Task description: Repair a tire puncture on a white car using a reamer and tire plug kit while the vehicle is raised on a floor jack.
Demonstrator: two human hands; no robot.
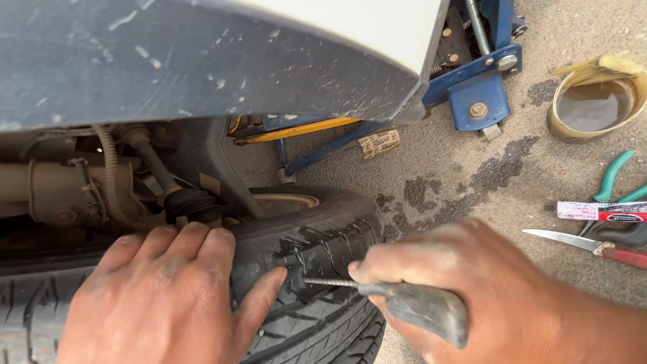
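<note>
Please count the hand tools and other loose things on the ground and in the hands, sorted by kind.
Probe tool in right hand: 1
Pliers: 1
Knife: 1
Tube: 1
Tin of liquid: 1
Floor jack: 1
Total: 6

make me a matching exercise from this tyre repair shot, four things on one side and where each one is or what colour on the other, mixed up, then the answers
Things:
1. floor jack
2. round tin
3. knife
4. rasp tool

Descriptions:
A. lies flat on the ground at the right edge, red handle
B. blue, under the car body at the top
C. held in the right hand, tip pushed into the tyre tread
D. holds murky liquid, with a brush laid across its rim

Pairs: 1-B, 2-D, 3-A, 4-C
</note>
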